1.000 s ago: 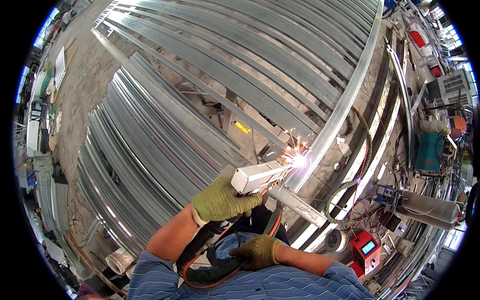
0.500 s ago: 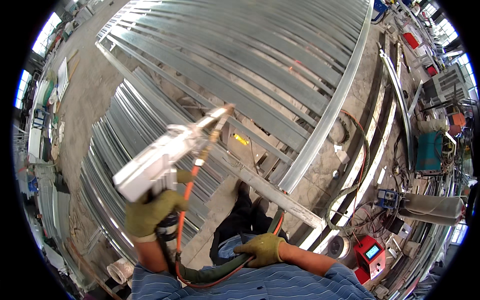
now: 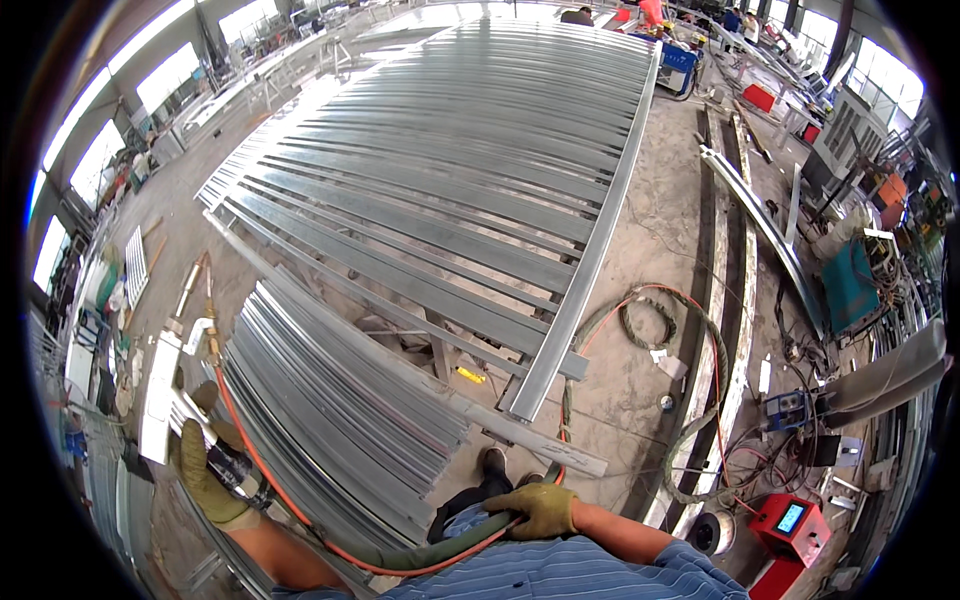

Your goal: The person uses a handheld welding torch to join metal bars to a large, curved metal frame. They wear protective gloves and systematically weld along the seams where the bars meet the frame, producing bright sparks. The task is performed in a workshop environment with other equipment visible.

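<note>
On the shop floor, a large steel frame (image 3: 480, 170) of parallel rails lay flat, its right edge a long straight beam running toward the person's feet. A lower stack of rails (image 3: 330, 420) lay beside it at the left, a narrow gap between them. Bare concrete (image 3: 660, 230) ran along the frame's right edge, clear down to the coiled hose (image 3: 690, 400) and cables. A red machine (image 3: 790, 520) stood at lower right, well apart from the frame. The left hand (image 3: 205, 470), gloved, was closed around the welding gun (image 3: 165, 390), held out past the stack's left edge. The right hand (image 3: 540, 508), gloved, gripped the gun's cable (image 3: 420, 555) near the waist.
</note>
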Action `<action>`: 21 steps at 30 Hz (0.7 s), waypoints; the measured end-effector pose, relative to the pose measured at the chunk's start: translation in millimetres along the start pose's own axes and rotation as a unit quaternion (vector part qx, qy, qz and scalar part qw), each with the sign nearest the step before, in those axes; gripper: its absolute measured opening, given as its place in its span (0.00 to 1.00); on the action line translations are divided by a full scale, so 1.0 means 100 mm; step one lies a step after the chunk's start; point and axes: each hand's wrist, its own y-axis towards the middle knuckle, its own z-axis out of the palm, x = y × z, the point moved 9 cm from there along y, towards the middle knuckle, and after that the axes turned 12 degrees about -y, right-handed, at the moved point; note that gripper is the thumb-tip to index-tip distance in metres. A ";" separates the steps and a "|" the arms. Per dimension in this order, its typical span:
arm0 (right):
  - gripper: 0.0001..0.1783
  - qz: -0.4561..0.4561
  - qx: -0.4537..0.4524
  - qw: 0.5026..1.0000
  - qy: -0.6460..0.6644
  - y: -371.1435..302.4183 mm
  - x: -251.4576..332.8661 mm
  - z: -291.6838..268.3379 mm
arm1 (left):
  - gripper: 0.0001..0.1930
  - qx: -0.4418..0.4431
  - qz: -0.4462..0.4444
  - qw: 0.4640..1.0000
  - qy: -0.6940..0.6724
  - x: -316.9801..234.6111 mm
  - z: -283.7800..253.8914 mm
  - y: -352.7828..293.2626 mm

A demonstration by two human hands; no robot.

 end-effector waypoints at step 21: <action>0.46 0.074 -0.210 0.966 0.130 -0.65 0.21 -0.07 | 0.25 0.409 -0.117 0.890 0.163 0.40 2.05 -1.53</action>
